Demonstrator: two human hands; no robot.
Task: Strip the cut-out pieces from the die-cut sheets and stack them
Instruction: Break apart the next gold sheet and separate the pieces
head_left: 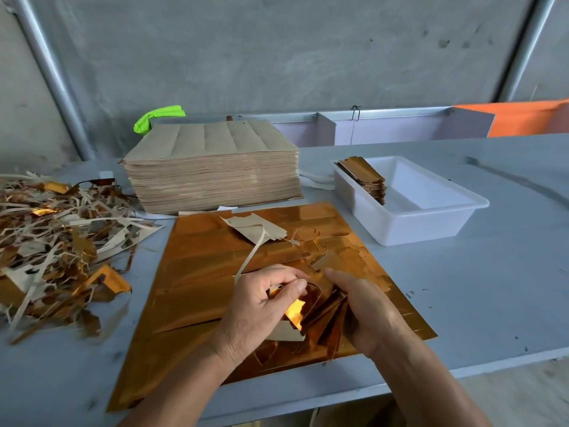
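1. We are mid-strip: both hands work at the near part of the gold sheet (pixel 197 272), which lies flat on the worktop (pixel 462 288).
2. The left hand (pixel 261 306) has its grip narrow, thumb and fingers pinching a pale waste strip (pixel 251 260) that curls up and away from the sheet.
3. The right hand (pixel 366 309) grips a fanned bundle of gold pieces (pixel 326 315), fingers curled round it.
4. To do this well, we judge it best to pull the strip low and along the cut line, so the foil does not tear into a piece.
5. We should keep the bundle squared in the right hand; fanned as it is, pieces could slip or crease.
6. The white tray (pixel 431 223), to the right beyond the sheet, holds a small stack (pixel 369 180) of stripped pieces leaning at its left end; the rest of its floor shows bare.
7. The tall pile of uncut sheets (pixel 212 167) stands behind, brown side up, so much of the task is left.
8. The scrap heap (pixel 58 241) lies loose at the left, in no container.
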